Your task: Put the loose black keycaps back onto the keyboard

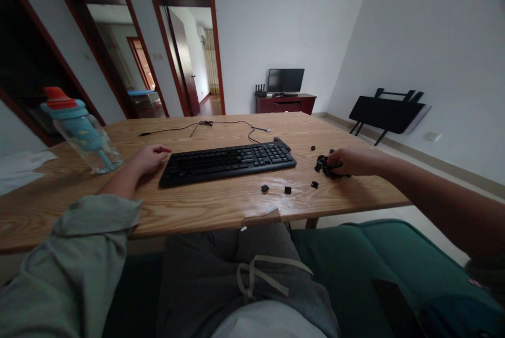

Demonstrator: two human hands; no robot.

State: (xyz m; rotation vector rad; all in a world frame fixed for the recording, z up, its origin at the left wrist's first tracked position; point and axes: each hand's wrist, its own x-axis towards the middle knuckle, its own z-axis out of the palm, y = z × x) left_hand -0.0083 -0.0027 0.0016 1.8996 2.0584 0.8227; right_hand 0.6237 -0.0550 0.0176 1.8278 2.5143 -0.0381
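Observation:
A black keyboard (229,162) lies slightly slanted on the wooden table, with some of its left part looking darker, as if keys are off there. My left hand (152,158) rests on the table by the keyboard's left end, fingers loosely stretched toward it and holding nothing. To the right of the keyboard is a small pile of black keycaps (321,163). My right hand (351,161) is over this pile, its fingers closed down on keycaps; how many is hidden. Loose keycaps lie nearby: one keycap (264,188), another keycap (288,190) and a third keycap (314,184).
A thin black cable (232,122) lies behind the keyboard. A clear bottle with a red and blue lid (84,130) stands at the left, near white tissue (23,170). The wooden table's (221,212) front edge is just before my lap.

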